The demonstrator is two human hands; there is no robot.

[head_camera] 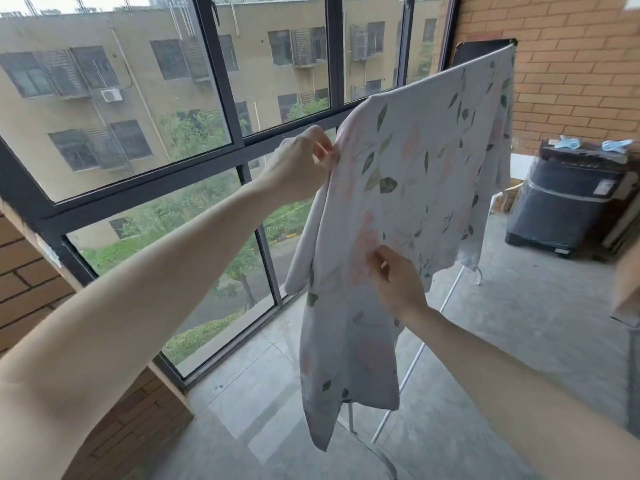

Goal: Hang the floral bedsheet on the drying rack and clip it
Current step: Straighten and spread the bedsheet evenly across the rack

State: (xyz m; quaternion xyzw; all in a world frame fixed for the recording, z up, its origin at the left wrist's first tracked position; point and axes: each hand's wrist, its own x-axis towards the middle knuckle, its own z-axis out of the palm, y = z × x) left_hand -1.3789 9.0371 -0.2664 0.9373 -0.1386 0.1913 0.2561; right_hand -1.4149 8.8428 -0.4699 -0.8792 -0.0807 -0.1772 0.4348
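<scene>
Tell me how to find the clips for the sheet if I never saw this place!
Look to the red brick wall on the right, then down to the dark machine standing on the floor below it. The light blue clips lie on its top, the only pale blue things there.

Drying rack (450, 296) top rail mostly hidden under floral bedsheet (415, 174); only legs show. Blue items (620, 144) on far washer (568, 202) too small to ID.

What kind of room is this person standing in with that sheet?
Most likely an enclosed balcony or laundry nook of an upper-floor flat: tall dark-framed windows look out on another block, the walls are brick, and a covered washing machine stands behind the drying rack.
</scene>
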